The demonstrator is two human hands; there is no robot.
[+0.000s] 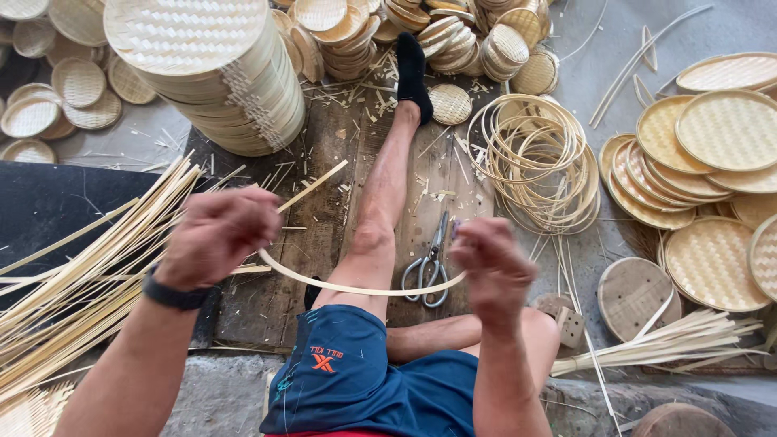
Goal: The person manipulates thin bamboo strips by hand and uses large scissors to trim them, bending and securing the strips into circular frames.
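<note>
I see a pile of bamboo hoops (pixel 541 166) at two o'clock from the hands, a tall stack of woven trays (pixel 212 69) at eleven, and loose bamboo strips (pixel 77 275) fanned at nine. Steel scissors (pixel 431 263) lie on the wooden board (pixel 320 235) just beside my outstretched leg (pixel 380 210), which crosses under the work. My left hand (pixel 217 235) is fisted on one end of a bamboo strip (pixel 356 289); my right hand (pixel 492 267) pinches the other. The strip's long axis runs nine to three, bowing down towards six, its left tail pointing to one o'clock.
</note>
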